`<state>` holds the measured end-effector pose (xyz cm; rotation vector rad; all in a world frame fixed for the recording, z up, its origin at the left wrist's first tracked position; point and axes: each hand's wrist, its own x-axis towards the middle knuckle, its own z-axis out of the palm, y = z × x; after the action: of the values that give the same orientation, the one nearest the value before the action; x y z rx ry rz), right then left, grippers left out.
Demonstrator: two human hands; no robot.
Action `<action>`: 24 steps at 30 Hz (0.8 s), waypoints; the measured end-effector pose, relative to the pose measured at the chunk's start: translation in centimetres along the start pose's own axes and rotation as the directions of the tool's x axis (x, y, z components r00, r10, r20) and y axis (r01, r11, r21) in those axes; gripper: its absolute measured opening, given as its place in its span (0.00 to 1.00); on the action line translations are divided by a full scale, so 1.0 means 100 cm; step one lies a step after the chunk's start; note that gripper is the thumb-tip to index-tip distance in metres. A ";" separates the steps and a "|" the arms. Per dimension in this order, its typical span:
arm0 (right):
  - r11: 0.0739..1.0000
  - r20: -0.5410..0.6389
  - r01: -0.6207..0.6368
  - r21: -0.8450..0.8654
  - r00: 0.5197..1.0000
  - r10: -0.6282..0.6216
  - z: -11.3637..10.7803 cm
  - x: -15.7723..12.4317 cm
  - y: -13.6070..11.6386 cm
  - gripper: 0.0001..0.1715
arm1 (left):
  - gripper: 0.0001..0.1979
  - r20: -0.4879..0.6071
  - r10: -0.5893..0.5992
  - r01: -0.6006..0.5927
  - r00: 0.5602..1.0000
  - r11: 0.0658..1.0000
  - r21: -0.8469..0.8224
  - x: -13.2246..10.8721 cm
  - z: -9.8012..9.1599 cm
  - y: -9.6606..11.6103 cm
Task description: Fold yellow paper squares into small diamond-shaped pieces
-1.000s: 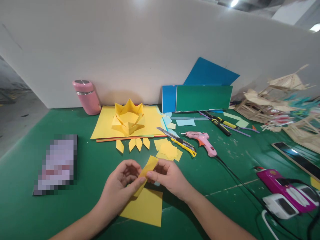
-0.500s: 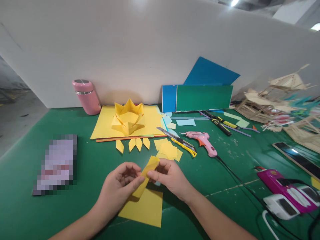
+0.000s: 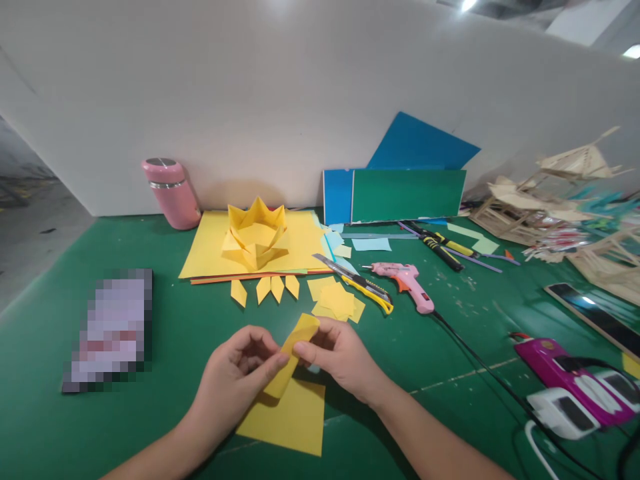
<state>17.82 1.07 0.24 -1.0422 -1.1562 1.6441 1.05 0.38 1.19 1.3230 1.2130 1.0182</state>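
Between my two hands is a narrow folded strip of yellow paper, held tilted above the table. My left hand pinches its lower left edge between thumb and fingers. On the upper right edge, the thumb of my right hand presses the paper against the fingers behind it. Below the strip lies a flat sheet of yellow paper, partly covered by the strip and my left hand. Several small yellow paper squares lie loosely piled just beyond my hands. Small folded yellow diamonds rest in a row beside them.
A yellow folded paper crown stands on stacked coloured paper. To the right lie a utility knife and a pink glue gun with its cord. A pink flask, power strip and wooden models stand around.
The hands and the strip have barely moved; the strip sits very slightly lower. The rest of the scene looks the same apart from a small camera shift.
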 end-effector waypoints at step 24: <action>0.973 -0.189 0.081 -0.214 0.974 -0.123 0.000 0.000 0.002 0.23 | 0.09 0.074 0.217 -0.227 0.973 0.955 0.192 0.003 -0.003 -0.003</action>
<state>17.79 1.00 0.02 -1.2272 -1.2405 1.3255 0.78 0.70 0.88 1.6631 1.1682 1.0317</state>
